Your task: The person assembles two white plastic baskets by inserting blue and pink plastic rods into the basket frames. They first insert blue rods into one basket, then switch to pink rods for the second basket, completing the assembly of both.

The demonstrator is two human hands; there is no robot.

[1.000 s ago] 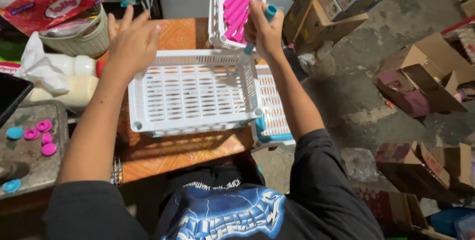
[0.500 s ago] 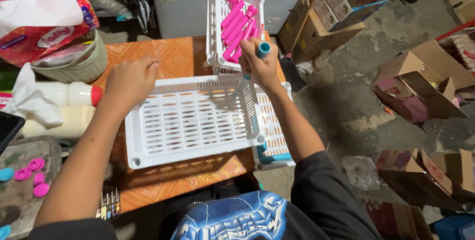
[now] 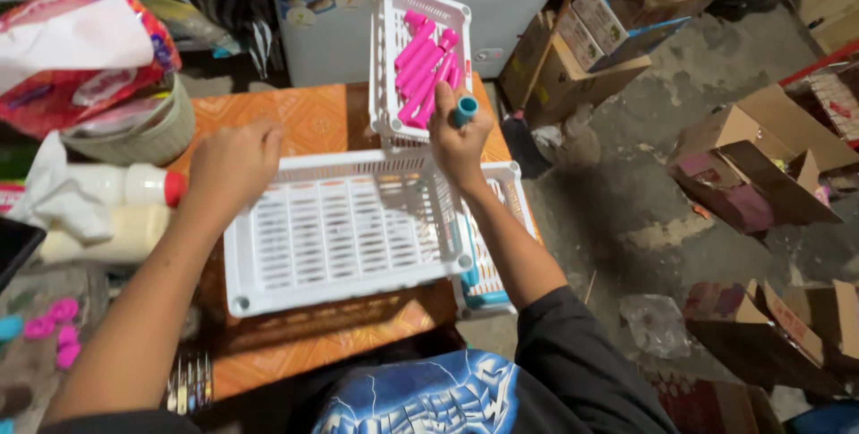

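White slatted plastic basket [image 3: 344, 228] sits empty on the orange patterned table [image 3: 309, 116] in my head view. My left hand [image 3: 234, 164] rests loosely curled on its far rim; my right hand [image 3: 458, 137] grips a teal cylindrical tube [image 3: 465, 110]. Pink tubes [image 3: 425, 67] already fill the smaller white basket [image 3: 386, 58] beyond, so sorting looks partway done.

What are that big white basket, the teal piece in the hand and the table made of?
The white basket looks like moulded plastic, matte, with slotted walls and floor. The teal cylinder gripped in the right hand seems smooth plastic too, with a slight sheen. The orange table shows a printed pattern, perhaps laminate over wood; I cannot tell for sure.
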